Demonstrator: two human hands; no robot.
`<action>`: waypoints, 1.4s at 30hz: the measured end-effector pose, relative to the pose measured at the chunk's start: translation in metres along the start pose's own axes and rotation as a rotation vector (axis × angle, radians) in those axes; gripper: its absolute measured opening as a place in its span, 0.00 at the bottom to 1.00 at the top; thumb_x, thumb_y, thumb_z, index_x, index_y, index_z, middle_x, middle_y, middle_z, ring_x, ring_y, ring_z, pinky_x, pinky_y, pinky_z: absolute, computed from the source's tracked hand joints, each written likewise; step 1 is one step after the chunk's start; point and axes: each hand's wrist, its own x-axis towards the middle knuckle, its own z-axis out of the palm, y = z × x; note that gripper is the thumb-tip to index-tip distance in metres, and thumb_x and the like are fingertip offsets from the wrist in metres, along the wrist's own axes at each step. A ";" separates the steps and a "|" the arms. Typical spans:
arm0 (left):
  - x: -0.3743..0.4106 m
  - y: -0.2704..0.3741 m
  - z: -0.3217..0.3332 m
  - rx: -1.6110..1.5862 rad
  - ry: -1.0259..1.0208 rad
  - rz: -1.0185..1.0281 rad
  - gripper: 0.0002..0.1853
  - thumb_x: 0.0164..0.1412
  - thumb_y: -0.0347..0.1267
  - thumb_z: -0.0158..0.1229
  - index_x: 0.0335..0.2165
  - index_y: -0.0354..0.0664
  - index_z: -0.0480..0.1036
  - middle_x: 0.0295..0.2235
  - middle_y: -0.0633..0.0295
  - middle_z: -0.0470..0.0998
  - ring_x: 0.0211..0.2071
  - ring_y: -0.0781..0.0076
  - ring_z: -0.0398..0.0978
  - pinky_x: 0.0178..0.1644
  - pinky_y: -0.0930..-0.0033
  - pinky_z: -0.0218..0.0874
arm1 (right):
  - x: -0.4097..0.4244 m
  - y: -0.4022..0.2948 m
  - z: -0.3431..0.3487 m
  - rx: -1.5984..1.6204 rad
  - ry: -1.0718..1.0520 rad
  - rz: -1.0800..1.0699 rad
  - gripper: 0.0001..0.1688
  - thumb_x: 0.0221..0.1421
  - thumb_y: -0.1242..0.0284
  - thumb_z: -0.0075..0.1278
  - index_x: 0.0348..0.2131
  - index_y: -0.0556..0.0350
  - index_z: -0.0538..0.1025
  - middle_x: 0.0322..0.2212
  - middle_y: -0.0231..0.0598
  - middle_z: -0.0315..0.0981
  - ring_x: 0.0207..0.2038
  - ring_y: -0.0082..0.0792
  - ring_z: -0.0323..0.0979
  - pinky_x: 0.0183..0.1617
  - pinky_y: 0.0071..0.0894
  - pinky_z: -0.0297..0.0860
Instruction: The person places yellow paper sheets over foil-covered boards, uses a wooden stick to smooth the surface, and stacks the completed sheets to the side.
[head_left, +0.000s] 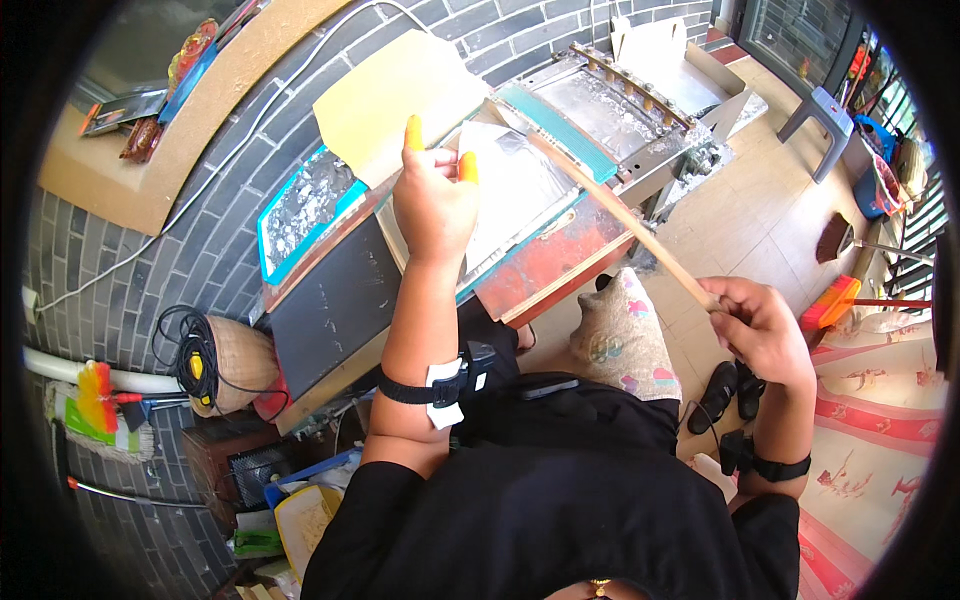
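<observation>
My right hand (757, 322) pinches one end of a long, thin wooden stick (637, 229) between thumb and fingers. The stick slants up to the left, its far tip over the edge of a stack of silvery-white sheets (517, 172). Above the near left part of that stack is my left hand (439, 187), with orange covers on two fingertips. Its fingers are partly curled, and whether it holds a sheet is not clear. Just beyond it lies a pale yellow sheet (397, 105). A ribbed teal strip (559, 127) runs along the stack's far right side.
A blue-rimmed tray (264, 247) of silvery flakes sits at left, above a black board (330, 307). A red board (555, 255) projects at the near side. Behind on the right is a metal frame (630, 86). A grey stool (825, 120) and brooms stand on the tiled floor.
</observation>
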 end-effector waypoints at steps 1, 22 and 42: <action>0.000 -0.003 0.000 -0.017 0.025 0.019 0.37 0.48 0.26 0.62 0.56 0.35 0.55 0.26 0.59 0.77 0.25 0.68 0.77 0.31 0.69 0.67 | 0.005 -0.002 0.004 -0.007 -0.020 -0.005 0.19 0.51 0.84 0.46 0.45 0.66 0.71 0.16 0.27 0.62 0.18 0.16 0.60 0.21 0.20 0.58; 0.037 0.008 -0.067 -0.301 -0.196 0.058 0.19 0.56 0.24 0.57 0.47 0.33 0.67 0.32 0.58 0.78 0.31 0.77 0.76 0.37 0.76 0.67 | 0.084 -0.006 0.046 -0.065 -0.081 -0.089 0.15 0.51 0.81 0.45 0.41 0.65 0.74 0.16 0.27 0.61 0.20 0.16 0.57 0.24 0.21 0.58; 0.165 -0.093 -0.033 0.558 -0.300 0.220 0.17 0.58 0.28 0.48 0.47 0.35 0.69 0.44 0.46 0.72 0.47 0.55 0.71 0.51 0.63 0.61 | 0.126 0.009 0.057 0.016 -0.012 -0.126 0.15 0.51 0.82 0.43 0.40 0.64 0.73 0.17 0.26 0.65 0.20 0.16 0.59 0.23 0.19 0.58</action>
